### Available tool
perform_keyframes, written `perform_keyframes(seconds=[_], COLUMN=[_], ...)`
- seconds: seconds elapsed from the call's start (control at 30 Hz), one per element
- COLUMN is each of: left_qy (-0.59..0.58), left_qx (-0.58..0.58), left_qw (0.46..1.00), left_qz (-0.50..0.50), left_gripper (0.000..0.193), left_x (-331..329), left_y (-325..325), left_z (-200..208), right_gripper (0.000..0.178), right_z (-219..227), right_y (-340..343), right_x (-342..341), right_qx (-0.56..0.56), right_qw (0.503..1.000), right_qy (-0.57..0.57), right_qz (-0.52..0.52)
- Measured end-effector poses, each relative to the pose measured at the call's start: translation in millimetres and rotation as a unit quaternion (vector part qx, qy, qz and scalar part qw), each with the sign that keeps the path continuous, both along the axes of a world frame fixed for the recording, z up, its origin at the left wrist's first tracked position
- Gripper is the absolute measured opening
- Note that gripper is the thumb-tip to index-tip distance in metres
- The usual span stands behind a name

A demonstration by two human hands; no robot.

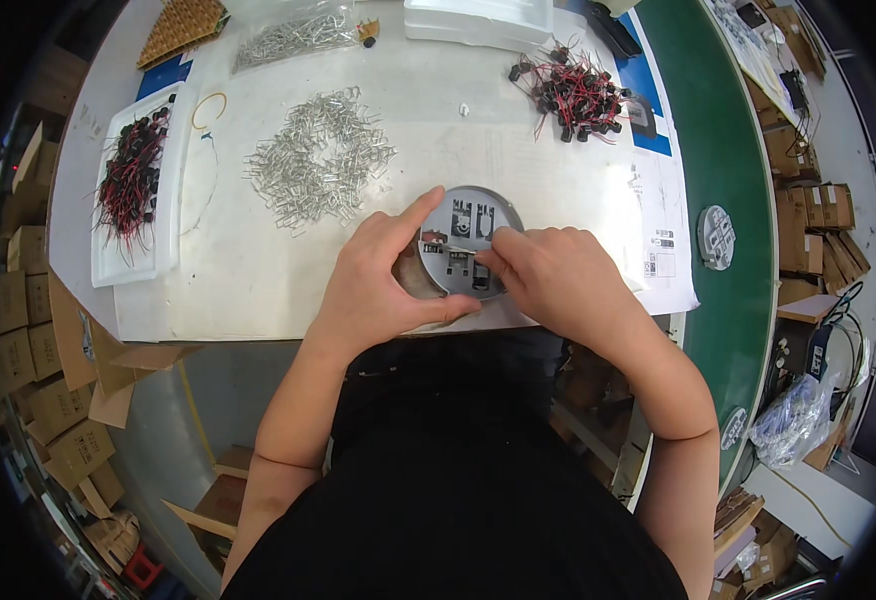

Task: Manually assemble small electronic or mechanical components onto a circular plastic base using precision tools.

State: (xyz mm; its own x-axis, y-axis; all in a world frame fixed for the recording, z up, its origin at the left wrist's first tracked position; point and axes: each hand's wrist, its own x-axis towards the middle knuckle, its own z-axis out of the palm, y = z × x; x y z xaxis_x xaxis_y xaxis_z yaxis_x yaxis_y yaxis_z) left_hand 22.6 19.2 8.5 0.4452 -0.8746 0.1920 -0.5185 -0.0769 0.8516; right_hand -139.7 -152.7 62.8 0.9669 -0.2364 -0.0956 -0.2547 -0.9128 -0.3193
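My left hand (373,275) curls around the left side of a round grey plastic housing (470,222), thumb on its near rim and fingers on its far rim. The housing lies open side up near the table's front edge, with dark slots and moulded compartments inside. Over its right side, my right hand (558,275) pinches with thumb and forefinger. A thin, light sliver shows at those fingertips, too small to identify. Left of the housing spreads a loose heap of small silvery metal clips (320,160).
A white tray (184,190) at left holds small black parts with red wires; a similar pile (578,95) lies at back right. Behind are a clear bag of metal pieces (298,38) and a white plastic box (478,25). Another round grey housing (716,238) sits on the green surface.
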Motion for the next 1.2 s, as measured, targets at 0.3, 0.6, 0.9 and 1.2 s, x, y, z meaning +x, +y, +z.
perform_keyframes(seconds=[0.3,0.6,0.9,1.2], left_qy=[0.014,0.006,0.001,-0.019], left_qx=[0.022,0.001,-0.007,0.004], left_qw=[1.0,1.0,1.0,1.0], left_qz=[-0.012,-0.006,-0.002,-0.023], left_gripper=[0.106,0.106,0.107,0.109], left_x=[1,-2,-2,2], left_y=[-2,-2,-1,2], left_z=[8,4,2,3], right_gripper=[0.03,0.023,0.02,0.014], right_z=[5,26,36,31], right_y=[0,16,15,14], right_x=[5,15,23,16], right_qx=[-0.01,-0.055,-0.059,-0.085], right_qw=[1.0,0.996,0.995,0.99], right_qy=[0.02,0.056,0.066,0.1], right_qz=[0.022,0.042,0.052,0.051])
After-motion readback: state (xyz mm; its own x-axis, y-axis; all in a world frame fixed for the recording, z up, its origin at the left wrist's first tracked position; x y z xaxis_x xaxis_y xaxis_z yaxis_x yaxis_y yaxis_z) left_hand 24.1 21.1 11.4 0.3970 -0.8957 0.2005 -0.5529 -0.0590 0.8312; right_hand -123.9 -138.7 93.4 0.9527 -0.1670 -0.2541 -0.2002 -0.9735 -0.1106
